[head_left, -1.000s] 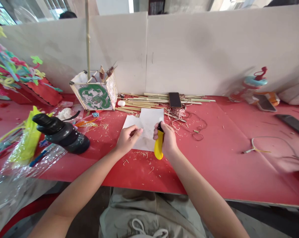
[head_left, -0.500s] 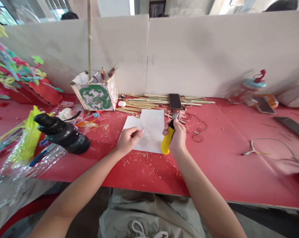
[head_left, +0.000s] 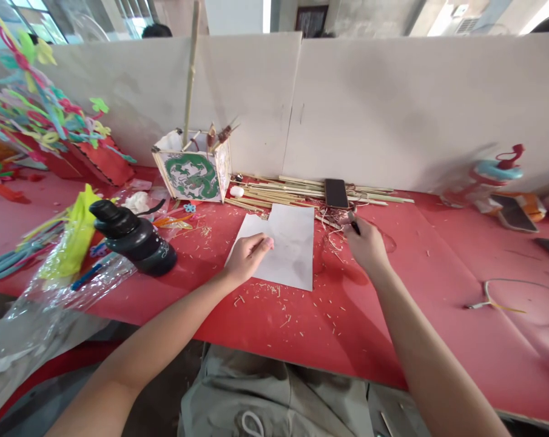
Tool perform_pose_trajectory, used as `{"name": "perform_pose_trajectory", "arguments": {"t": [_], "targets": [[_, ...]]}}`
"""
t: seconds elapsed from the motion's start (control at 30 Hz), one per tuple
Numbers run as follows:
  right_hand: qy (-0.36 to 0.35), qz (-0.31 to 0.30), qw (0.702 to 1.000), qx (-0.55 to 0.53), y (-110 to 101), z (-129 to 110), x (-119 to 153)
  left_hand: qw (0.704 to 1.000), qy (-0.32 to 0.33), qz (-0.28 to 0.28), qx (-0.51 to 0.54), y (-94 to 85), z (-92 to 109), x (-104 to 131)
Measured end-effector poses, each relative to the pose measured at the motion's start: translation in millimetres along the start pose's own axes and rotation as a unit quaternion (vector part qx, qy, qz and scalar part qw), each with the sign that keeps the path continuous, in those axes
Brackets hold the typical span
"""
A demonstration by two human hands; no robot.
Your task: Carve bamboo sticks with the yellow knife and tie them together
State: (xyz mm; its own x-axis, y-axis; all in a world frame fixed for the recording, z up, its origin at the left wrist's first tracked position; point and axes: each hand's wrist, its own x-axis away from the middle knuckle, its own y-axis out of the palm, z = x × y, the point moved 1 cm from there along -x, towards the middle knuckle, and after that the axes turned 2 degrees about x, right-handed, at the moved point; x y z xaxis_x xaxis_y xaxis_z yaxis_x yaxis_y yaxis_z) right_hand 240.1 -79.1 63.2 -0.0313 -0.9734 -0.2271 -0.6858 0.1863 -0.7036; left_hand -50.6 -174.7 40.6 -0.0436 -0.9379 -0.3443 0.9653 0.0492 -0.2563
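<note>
My left hand [head_left: 251, 256] is closed, thumb pressed to the curled fingers, over the left part of the white paper [head_left: 292, 243]. Whatever it may pinch is too small or hidden to make out. Out to the right of the paper, my right hand [head_left: 365, 240] is wrapped around a utility knife [head_left: 355, 226]. Only a dark part of the knife shows; its yellow handle is hidden by the hand. Thin brown string [head_left: 332, 237] lies in loose tangles beside that hand. A black phone [head_left: 336, 193] rests just beyond, on thin bamboo sticks [head_left: 274, 197].
A paper lantern box with a green dragon [head_left: 192, 176] stands at the back left. Nearer are a black bottle [head_left: 135, 240] and plastic wrapping [head_left: 42, 303]. Wood shavings litter the red tabletop [head_left: 420, 303]. A cable [head_left: 488, 291] lies at right, below a red-capped bottle [head_left: 492, 173].
My right hand has moved right, away from the paper, and turned so the knife's yellow handle no longer shows. My left hand stays closed over the paper. The view has shifted slightly left.
</note>
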Motion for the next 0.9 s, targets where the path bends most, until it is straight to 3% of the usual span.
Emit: {"name": "perform_pose_trajectory", "arguments": {"t": [0.1,0.23,0.37,0.43,0.53,0.67,0.9], "targets": [[-0.007,-0.018,0.987,0.163,16,3,4,1.000,-0.014,0.022,0.008,-1.5,-6,-2],[-0.087,-0.011,0.974,0.208,31,0,18,0.999,-0.002,0.053,-0.001,-3.6,-5,-4],[-0.176,0.010,0.966,0.187,39,-30,35,0.996,0.024,0.072,-0.036,-3.5,2,-3],[-0.236,-0.017,0.962,0.140,45,-53,47,0.998,0.009,0.061,-0.029,-1.9,1,-2],[-0.305,-0.114,0.943,0.066,59,-82,65,0.998,-0.008,0.059,-0.015,0.5,-3,-3],[-0.284,-0.178,0.942,0.027,74,-88,80,0.997,-0.028,0.074,0.017,1.5,-10,-7],[-0.266,-0.187,0.946,0.007,75,-72,83,0.996,-0.068,0.028,0.048,3.3,-18,-10]]}}
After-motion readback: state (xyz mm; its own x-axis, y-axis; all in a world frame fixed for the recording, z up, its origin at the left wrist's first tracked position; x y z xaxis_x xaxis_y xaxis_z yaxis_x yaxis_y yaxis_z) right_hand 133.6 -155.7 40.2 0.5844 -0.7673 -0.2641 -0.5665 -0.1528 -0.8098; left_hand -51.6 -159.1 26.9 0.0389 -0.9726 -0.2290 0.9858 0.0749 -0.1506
